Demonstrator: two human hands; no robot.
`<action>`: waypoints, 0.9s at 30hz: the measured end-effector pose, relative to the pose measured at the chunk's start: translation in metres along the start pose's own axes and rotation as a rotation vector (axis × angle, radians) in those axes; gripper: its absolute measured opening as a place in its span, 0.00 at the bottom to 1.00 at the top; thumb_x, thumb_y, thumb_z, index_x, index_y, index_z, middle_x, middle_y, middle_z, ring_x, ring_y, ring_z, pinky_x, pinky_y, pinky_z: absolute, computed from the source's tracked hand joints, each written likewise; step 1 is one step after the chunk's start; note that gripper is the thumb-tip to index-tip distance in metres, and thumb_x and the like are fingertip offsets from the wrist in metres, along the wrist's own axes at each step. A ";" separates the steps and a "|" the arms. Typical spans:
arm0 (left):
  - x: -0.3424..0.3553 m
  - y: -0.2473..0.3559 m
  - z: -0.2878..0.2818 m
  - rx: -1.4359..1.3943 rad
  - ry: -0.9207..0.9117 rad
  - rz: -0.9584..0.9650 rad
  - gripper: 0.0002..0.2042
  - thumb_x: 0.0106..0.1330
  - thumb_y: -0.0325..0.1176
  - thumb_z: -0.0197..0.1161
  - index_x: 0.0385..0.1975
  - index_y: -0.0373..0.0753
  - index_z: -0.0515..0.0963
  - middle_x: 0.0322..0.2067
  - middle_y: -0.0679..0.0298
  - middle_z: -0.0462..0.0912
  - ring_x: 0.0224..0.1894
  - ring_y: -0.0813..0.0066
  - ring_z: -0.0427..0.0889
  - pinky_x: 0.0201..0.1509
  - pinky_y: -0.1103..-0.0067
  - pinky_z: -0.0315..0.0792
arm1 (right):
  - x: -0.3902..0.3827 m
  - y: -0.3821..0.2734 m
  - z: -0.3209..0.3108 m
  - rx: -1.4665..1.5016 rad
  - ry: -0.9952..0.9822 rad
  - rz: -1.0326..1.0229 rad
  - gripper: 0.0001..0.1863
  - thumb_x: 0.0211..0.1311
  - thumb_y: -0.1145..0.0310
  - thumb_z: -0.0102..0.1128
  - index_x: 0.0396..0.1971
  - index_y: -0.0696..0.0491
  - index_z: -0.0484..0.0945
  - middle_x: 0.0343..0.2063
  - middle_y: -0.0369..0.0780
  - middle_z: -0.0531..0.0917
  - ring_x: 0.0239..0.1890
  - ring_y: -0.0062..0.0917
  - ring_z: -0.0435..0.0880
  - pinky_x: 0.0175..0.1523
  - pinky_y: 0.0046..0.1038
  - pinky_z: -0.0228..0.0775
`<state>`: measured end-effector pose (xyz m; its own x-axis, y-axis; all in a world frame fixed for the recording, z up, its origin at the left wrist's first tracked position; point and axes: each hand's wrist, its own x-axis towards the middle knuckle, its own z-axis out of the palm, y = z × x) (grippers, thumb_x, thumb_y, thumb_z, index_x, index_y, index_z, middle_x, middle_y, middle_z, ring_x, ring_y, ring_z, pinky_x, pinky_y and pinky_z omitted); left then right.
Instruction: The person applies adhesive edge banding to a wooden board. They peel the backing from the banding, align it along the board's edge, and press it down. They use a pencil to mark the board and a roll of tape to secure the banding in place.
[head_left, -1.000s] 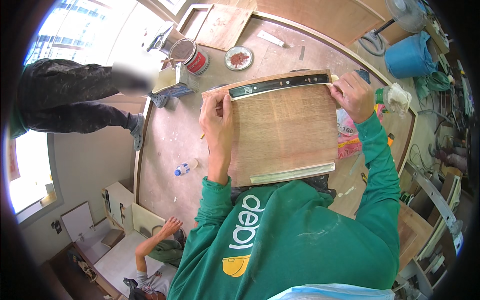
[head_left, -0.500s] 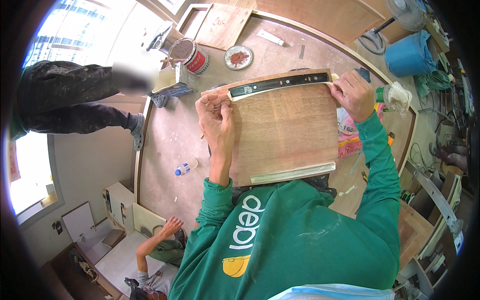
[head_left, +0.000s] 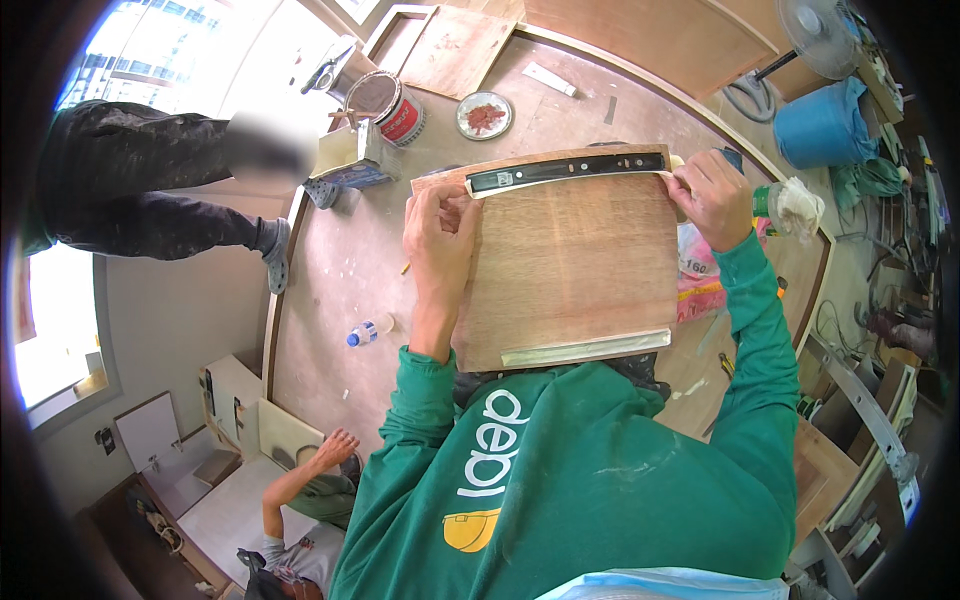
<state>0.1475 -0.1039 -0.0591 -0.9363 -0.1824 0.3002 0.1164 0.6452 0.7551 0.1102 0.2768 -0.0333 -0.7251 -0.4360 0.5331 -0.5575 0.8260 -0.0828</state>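
A wooden board (head_left: pixel 570 262) lies before my body. A black metal rail (head_left: pixel 565 170) with holes runs along its top edge, with a pale tape strip beneath it. A second pale strip (head_left: pixel 585 347) is along the bottom edge. My left hand (head_left: pixel 437 250) is closed at the rail's left end, fingers curled by the tape; exactly what is between them is partly hidden. My right hand (head_left: pixel 712 195) pinches the tape at the rail's right end.
A paint bucket (head_left: pixel 385 108), cardboard box (head_left: pixel 365 158), round lid (head_left: pixel 484 115), water bottle (head_left: pixel 370 330) and pink bag (head_left: pixel 700 285) surround the board. A blue bin (head_left: pixel 822 123) is upper right. Another person's legs (head_left: pixel 150 180) are at left; a co-worker's arm (head_left: pixel 295 480) is lower left.
The view has shifted slightly. The board's top edge sits a little lower and farther right. My left fingers have moved slightly at the rail's end; my right hand keeps its pinch.
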 end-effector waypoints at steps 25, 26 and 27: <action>0.011 0.002 -0.001 -0.107 -0.016 0.017 0.13 0.62 0.24 0.79 0.44 0.37 0.85 0.37 0.61 0.90 0.40 0.62 0.87 0.44 0.70 0.80 | 0.007 0.004 -0.006 -0.043 -0.058 -0.054 0.12 0.54 0.68 0.80 0.26 0.53 0.81 0.31 0.37 0.79 0.37 0.34 0.83 0.37 0.37 0.78; 0.011 -0.001 -0.002 -0.092 -0.025 0.079 0.12 0.62 0.24 0.79 0.44 0.37 0.85 0.38 0.60 0.90 0.41 0.62 0.87 0.44 0.70 0.81 | 0.007 0.004 -0.006 -0.045 -0.059 -0.052 0.12 0.54 0.68 0.80 0.26 0.53 0.81 0.31 0.37 0.79 0.37 0.34 0.83 0.37 0.37 0.78; 0.013 -0.005 -0.003 -0.076 -0.034 0.141 0.12 0.63 0.24 0.79 0.44 0.37 0.85 0.38 0.60 0.90 0.41 0.61 0.87 0.44 0.70 0.81 | 0.006 0.003 -0.006 -0.046 -0.060 -0.049 0.12 0.54 0.68 0.80 0.26 0.53 0.81 0.31 0.37 0.79 0.37 0.34 0.83 0.37 0.37 0.78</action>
<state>0.1358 -0.1120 -0.0568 -0.9194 -0.0685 0.3873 0.2707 0.6042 0.7494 0.1063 0.2788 -0.0251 -0.7208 -0.4958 0.4844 -0.5749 0.8181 -0.0180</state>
